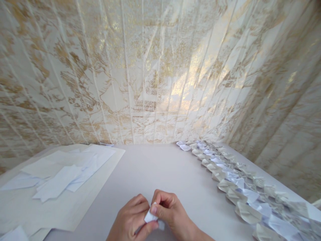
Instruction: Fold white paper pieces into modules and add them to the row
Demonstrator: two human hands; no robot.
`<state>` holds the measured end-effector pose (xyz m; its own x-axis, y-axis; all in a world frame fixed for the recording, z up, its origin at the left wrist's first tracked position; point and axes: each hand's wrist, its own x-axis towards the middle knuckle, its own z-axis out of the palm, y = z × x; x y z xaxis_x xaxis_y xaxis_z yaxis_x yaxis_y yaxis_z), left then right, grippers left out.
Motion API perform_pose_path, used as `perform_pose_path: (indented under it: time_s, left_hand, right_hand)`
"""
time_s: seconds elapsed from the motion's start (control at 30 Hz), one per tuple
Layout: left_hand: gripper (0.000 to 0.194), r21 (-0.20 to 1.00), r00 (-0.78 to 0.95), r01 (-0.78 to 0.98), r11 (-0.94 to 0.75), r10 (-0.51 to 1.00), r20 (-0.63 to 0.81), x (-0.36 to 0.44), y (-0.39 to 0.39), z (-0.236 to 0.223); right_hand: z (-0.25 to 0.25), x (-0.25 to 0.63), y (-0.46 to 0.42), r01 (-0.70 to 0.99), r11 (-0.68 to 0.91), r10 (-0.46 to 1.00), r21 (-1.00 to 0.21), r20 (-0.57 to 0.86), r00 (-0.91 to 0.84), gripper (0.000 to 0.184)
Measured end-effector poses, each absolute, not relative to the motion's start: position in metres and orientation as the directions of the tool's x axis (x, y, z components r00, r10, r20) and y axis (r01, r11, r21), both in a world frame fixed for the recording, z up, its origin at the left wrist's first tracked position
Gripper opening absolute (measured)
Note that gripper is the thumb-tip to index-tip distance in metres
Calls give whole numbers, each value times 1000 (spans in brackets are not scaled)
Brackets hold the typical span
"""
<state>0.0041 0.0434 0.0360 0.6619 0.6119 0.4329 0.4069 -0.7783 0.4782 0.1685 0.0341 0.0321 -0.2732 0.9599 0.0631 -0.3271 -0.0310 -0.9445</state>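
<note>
Both my hands meet low in the middle of the view, over a pale table (160,170). My left hand (131,217) and my right hand (169,209) are closed together on a small folded piece of white paper (151,217). The thumb and fingers of each hand pinch its edges. Most of the paper is hidden between the fingers.
A long row of several folded paper pieces (240,187) runs along the table's right side toward the back. Loose white paper sheets (62,174) lie on a large cream sheet (82,197) at the left. A white and gold curtain (160,67) hangs behind the table.
</note>
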Motion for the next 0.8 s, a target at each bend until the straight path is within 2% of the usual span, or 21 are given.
perform_pose_path:
  time_s: [0.17,0.27,0.33,0.4,0.5,0.6,0.8]
  left_hand:
    - [25,646,549,415,-641,742,385,7,45,29]
    - [10,753,461,415,-510,832,309,6,45,24]
    - [29,797,401,386,-464,863,308,5,45,21]
    - [44,807,388,346,-478,856,341,4,45,20]
    - [33,799,451,286,-528,810,374,4,46,20]
    - [21,817,420,289,-499,833,360,3,48,20]
    - [17,900,278,258,-350,919,278,-3,58,13]
  right_hand:
    - [24,168,41,-294,-1,975,-956,64,-212,45]
    - [23,171,46,-254,18,984,-967,63,-168,46]
    - [23,174,48,-224,25,990,-974,55,-131,47]
    - [24,178,49,-186,22,992,-982,44,-116,48]
    - [25,180,47,-62,55,991,-997,62,-117,48]
    - [27,179,43,55,116,985,-992,107,-136,47]
    - [31,180,38,22,214,963,-977,207,-170,39]
